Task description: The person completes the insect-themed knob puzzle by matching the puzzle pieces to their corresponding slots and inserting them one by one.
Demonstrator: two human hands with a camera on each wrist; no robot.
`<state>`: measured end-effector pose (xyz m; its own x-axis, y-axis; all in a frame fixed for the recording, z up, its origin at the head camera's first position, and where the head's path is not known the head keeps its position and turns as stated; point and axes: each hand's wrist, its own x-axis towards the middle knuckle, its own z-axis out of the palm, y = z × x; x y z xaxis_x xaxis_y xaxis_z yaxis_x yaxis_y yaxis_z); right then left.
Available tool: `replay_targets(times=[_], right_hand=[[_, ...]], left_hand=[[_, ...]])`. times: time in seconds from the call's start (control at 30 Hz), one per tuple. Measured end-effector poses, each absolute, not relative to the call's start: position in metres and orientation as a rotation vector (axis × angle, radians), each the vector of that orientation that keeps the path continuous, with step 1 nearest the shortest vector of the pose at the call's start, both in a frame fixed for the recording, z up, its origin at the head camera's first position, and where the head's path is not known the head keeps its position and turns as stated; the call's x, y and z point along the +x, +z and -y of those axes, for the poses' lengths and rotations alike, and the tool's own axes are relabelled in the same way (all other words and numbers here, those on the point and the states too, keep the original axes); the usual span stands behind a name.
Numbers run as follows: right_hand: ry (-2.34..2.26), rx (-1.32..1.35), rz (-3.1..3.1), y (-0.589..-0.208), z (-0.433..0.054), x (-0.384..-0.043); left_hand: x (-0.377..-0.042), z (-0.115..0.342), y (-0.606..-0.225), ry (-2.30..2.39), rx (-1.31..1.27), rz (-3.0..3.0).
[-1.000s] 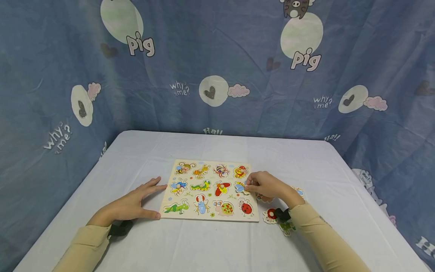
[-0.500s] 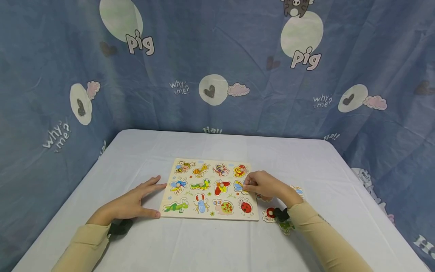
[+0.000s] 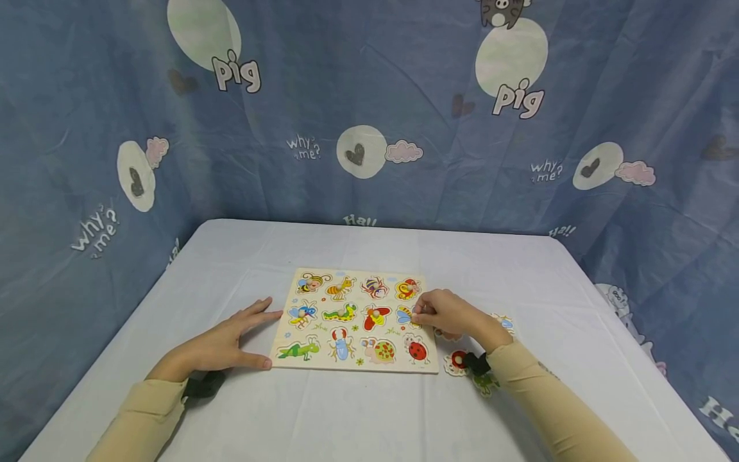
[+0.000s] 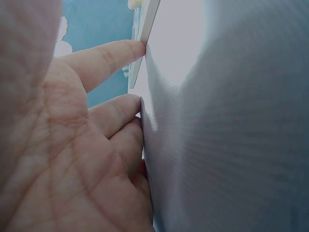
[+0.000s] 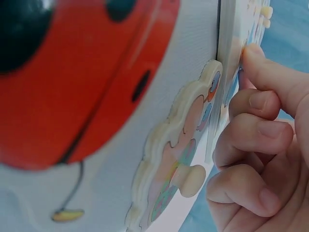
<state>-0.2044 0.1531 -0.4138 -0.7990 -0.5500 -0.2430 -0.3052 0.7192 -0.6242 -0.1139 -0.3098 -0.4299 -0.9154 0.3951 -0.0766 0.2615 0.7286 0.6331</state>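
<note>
A wooden peg puzzle board point(image 3: 354, 367) printed with colourful insects lies on the white table. My left hand point(image 3: 228, 343) rests beside it, fingers spread, with index finger and thumb against its left edge. In the left wrist view a fingertip point(image 4: 137, 49) meets the board's side. My right hand point(image 3: 453, 314) is at the right edge of the board, thumb and index finger pinching a blue-winged insect puzzle piece point(image 3: 404, 314) over the middle row. Its knob is hidden by the fingertips. The other right fingers point(image 5: 251, 137) are curled towards the palm.
Under and beside the right wrist lie loose pieces: a red ladybug piece point(image 3: 456, 363), a green piece point(image 3: 485, 384) and a blue-winged piece point(image 3: 503, 323). A knobbed pink and green piece point(image 5: 166, 159) lies close by the board. Behind the table hangs a blue printed curtain point(image 3: 369, 83).
My right hand has shifted slightly left with the blue-winged piece, which now sits a little further in on the board. The left hand keeps its place at the left edge.
</note>
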Motion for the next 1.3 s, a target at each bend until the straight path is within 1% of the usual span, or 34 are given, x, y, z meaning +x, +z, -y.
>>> replay_targets(times=[0.33, 0.53, 0.9, 1.3], right_hand=[[-0.858, -0.664, -2.447, -0.404, -0.163, -0.208], [-0.800, -0.733, -2.600, -0.394, -0.179, -0.205], [-0.897, -0.656, -2.690, -0.385, -0.213, -0.187], [-0.948, -0.570, -2.686, -0.385, -0.250, -0.154]], left_hand=[[-0.114, 0.311, -0.430, 0.982, 0.533, -2.709], [-0.114, 0.310, -0.429, 0.982, 0.538, -2.712], [-0.113, 0.309, -0.430, 0.959, 0.525, -2.718], [-0.113, 0.309, -0.428, 0.954, 0.528, -2.725]])
